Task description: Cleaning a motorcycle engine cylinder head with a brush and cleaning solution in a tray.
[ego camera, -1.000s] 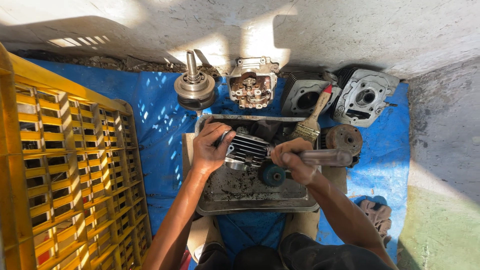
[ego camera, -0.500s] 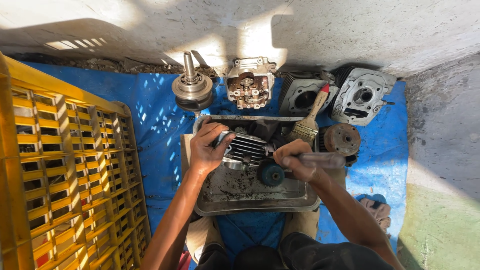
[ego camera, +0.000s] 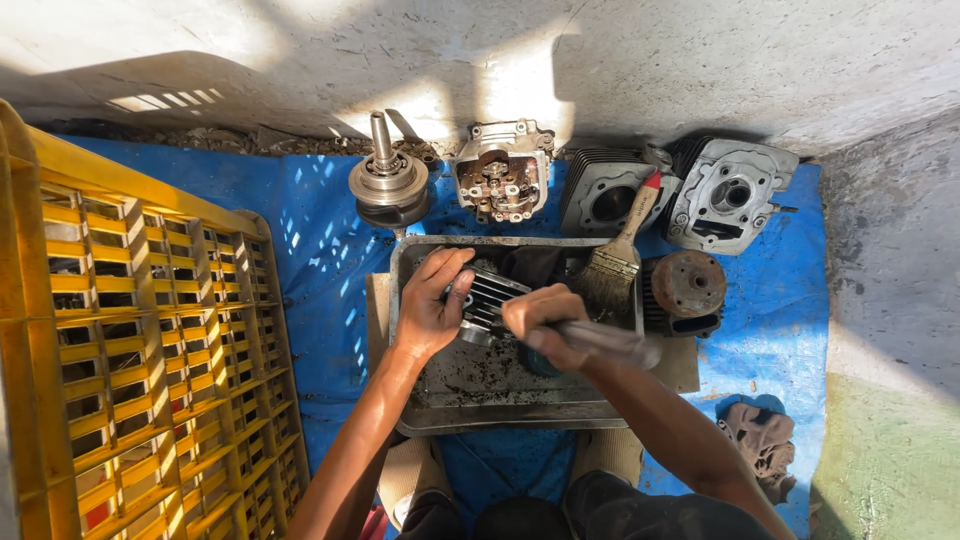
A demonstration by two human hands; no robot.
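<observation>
The left hand (ego camera: 432,305) is closed around one end of a finned metal engine part (ego camera: 487,300), with the fingers curled over its top. This part sits above the dirty metal tray (ego camera: 500,405), near the middle of it. The right hand (ego camera: 545,325) is closed in a fist around a grey handle (ego camera: 610,342), which lies just beside the finned part; its working end is hidden by the hand. A paintbrush (ego camera: 618,255) leans on the far right corner of the tray. Behind the tray, on the blue sheet (ego camera: 310,235), stand a crankshaft (ego camera: 388,180), a cylinder head (ego camera: 503,183) and a grey engine cover (ego camera: 730,195). A yellow crate (ego camera: 130,360) is at the left.
</observation>
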